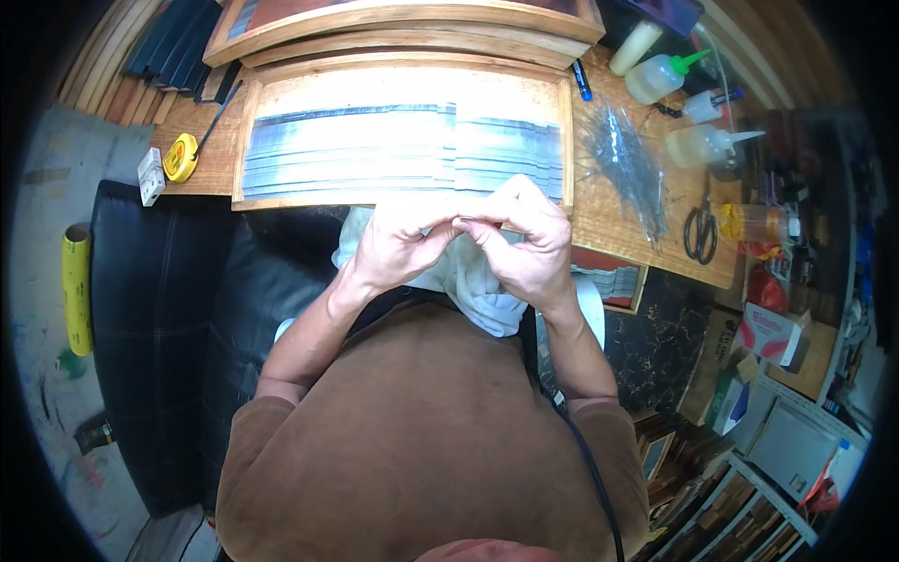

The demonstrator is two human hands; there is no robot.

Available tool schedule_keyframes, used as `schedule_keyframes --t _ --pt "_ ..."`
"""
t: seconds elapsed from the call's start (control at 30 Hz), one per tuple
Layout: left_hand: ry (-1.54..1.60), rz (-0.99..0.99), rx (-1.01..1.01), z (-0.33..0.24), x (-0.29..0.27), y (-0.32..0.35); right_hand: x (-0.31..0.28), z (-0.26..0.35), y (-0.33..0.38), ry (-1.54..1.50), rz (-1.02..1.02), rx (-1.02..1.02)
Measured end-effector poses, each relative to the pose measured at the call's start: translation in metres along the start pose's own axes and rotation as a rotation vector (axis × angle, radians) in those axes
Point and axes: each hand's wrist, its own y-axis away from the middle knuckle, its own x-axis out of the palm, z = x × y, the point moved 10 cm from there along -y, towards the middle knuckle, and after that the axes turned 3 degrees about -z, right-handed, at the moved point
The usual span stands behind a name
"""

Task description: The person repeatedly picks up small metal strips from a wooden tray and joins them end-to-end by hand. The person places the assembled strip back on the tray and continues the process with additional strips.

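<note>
My left hand (398,245) and my right hand (520,242) meet fingertip to fingertip just in front of a wooden frame (403,200). Something small and thin is pinched between the fingers; I cannot tell what it is. The frame lies on a wooden workbench and holds rows of thin silvery strips (403,148). A white cloth (482,290) lies in my lap under the hands.
A pile of thin clear strips (626,155) and black scissors (700,231) lie right of the frame. Several glue bottles (660,77) stand at the back right. A yellow tape measure (181,157) sits left. A black seat (178,309) is at my left.
</note>
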Motion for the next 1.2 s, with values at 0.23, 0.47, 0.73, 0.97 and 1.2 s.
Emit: schedule_keyframes --t 0.23,0.47,0.73,0.97,1.2 --pt "0.383 0.314 -0.599 0.019 0.024 0.045 0.015 -0.027 0.054 -0.162 -0.063 0.351" --pt "0.792 0.314 -1.068 0.092 0.053 0.086 0.070 -0.126 0.105 -0.859 -0.074 0.930" --pt "0.486 0.322 -0.822 0.087 0.036 0.083 0.057 -0.104 0.091 -0.483 -0.086 0.747" --pt "0.043 0.085 -0.318 0.027 -0.005 0.070 0.043 -0.017 0.053 -0.107 -0.064 0.074" --pt "-0.033 -0.084 -0.275 0.004 -0.025 0.068 0.053 -0.017 0.032 -0.315 0.075 0.109"
